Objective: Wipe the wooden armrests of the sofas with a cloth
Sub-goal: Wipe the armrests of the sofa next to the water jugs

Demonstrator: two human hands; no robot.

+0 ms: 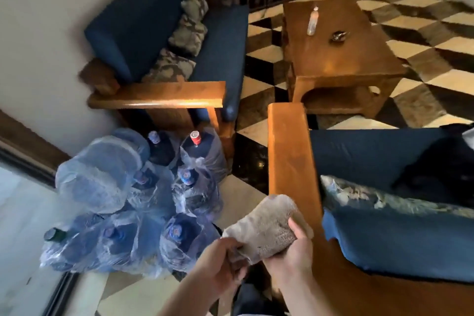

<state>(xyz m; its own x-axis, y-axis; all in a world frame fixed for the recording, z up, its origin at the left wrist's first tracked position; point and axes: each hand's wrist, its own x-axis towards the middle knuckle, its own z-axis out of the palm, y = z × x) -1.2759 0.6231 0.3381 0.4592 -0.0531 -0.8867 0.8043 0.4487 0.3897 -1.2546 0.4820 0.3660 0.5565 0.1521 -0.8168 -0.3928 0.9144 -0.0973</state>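
Both hands are on the cloth [266,226] right at the bottom of the view. Left hand [220,261] has its fingers curled in tight, pinching the cloth's lower corner. Right hand [289,251] is wrapped around the other side, thumb up on top and fingers tucked underneath, so it's a full grip. That beige, fuzzy cloth is bunched up between them, its far end reaching the near part of the wooden armrest [289,151] of the closer sofa [384,156]; can't tell if it actually touches. Second sofa's armrest [159,96] sits further back on the left, well apart. Big blue water jugs [123,200] crowd the floor between the two, and a coffee table [338,51] with a bottle [312,20] stands beyond.
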